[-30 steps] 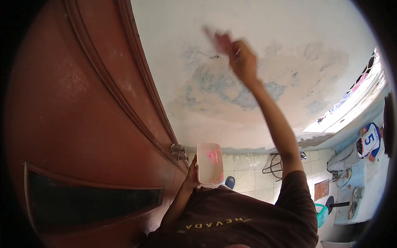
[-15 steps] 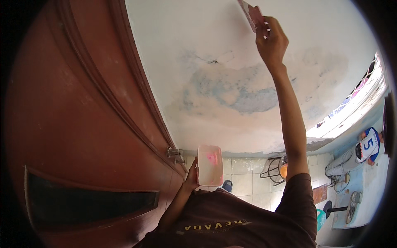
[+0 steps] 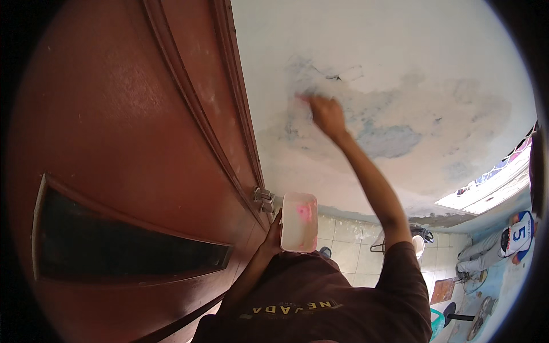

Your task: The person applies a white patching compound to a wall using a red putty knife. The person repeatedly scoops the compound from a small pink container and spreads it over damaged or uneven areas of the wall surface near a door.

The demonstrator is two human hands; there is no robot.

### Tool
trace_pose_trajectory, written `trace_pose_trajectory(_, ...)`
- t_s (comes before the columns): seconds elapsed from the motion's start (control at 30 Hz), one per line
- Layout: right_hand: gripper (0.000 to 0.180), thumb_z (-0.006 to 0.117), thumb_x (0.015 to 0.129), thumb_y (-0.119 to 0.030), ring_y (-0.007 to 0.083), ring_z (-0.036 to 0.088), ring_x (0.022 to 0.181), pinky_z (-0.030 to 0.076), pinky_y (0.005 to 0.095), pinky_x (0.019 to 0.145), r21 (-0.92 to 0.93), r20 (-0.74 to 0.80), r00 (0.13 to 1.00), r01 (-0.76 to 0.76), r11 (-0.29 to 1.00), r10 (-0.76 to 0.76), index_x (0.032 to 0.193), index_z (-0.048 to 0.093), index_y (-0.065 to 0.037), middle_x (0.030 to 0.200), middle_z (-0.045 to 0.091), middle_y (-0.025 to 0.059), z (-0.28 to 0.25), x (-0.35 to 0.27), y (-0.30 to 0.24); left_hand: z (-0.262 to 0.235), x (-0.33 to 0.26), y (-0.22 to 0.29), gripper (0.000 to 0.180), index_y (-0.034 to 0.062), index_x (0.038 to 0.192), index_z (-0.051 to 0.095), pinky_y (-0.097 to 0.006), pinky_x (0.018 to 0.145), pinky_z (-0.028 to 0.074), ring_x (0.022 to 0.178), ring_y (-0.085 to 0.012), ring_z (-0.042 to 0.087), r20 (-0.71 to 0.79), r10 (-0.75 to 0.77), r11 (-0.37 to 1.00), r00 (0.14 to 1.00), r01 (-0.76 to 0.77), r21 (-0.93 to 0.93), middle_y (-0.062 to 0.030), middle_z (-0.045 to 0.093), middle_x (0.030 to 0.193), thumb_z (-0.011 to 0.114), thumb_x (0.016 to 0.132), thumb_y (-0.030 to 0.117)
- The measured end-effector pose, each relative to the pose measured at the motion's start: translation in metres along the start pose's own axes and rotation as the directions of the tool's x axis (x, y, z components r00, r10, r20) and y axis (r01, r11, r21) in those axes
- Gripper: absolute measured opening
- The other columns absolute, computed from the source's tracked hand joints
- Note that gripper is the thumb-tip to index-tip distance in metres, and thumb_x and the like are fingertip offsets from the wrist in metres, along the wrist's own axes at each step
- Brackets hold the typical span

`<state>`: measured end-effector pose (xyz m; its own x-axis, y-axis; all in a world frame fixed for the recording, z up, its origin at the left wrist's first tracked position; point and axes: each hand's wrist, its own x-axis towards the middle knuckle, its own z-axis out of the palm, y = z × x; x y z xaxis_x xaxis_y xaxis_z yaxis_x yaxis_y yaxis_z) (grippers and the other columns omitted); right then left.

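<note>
My left hand [image 3: 275, 235] grips the side of a pale rectangular plastic tub [image 3: 298, 250], held in front of my chest. A whitish layer and bright pink smears show inside it. My right arm reaches up to the wall [image 3: 309, 171], which is white with patchy grey-blue and beige areas. The right hand [image 3: 328, 117], slightly blurred, is closed around a flat pink putty spreader [image 3: 302, 98]. Only a small part of the spreader shows past the fingers, at the left side of the patchy area. Whether its edge touches the wall is hard to tell.
To my left stands a reddish-brown door [image 3: 114, 126] with a dark glass panel [image 3: 131, 237] and a metal latch [image 3: 264, 198]. A grated window [image 3: 492, 188] opens at the right. Another person [image 3: 509, 243] is at the far right. A white container [image 3: 418, 246] stands on the tiled floor [image 3: 363, 260].
My right hand has come down and left with the spreader, from the upper wall to the patchy area. The tub stays in my left hand. The view has shifted, showing more door.
</note>
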<state>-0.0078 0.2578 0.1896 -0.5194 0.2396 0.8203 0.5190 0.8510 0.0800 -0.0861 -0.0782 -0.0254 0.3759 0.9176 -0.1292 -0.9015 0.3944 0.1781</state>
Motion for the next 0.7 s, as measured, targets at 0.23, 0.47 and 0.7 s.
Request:
trace_pose_trajectory(0.23,0.01,0.068,0.091,-0.01,0.0332,0.068,0.071,0.054,0.0394,0.064,0.003,-0.397,0.918,0.0,1.0,0.001,0.1,0.07,-0.008,0.088,0.072,0.01,-0.146,0.168,0.011,0.029,-0.002,0.0,0.069,0.0143,0.151,0.045,-0.05,0.105,0.052,0.126,-0.0285,0.061,-0.05,0.103,0.989,0.993,-0.097,0.114,-0.0092,0.058,0.143,0.041,0.102,0.064)
trace_pose_trajectory(0.47,0.005,0.064,0.091,-0.008,0.034,0.067,0.074,0.054,0.0457,0.065,0.229,0.246,0.968,-0.116,0.966,0.058,0.096,0.066,-0.009,0.083,0.065,0.0131,-0.014,-0.01,-0.032,0.031,0.003,-0.004,0.062,0.0134,0.151,0.044,-0.052,0.105,0.052,0.127,-0.0285,0.06,-0.05,0.125,0.992,0.991,-0.125,0.008,-0.01,0.057,0.142,0.042,0.105,0.056)
trace_pose_trajectory(0.7,0.008,0.061,0.09,-0.005,0.0342,0.068,0.076,0.054,0.0449,0.065,0.129,0.064,0.994,-0.091,0.987,0.084,0.096,0.066,-0.009,0.083,0.067,0.0112,-0.009,0.027,-0.015,0.029,0.008,-0.013,0.061,0.0146,0.151,0.043,-0.053,0.107,0.05,0.128,-0.0286,0.059,-0.095,0.1,0.995,0.99,-0.102,-0.008,-0.0093,0.056,0.143,0.042,0.106,0.054)
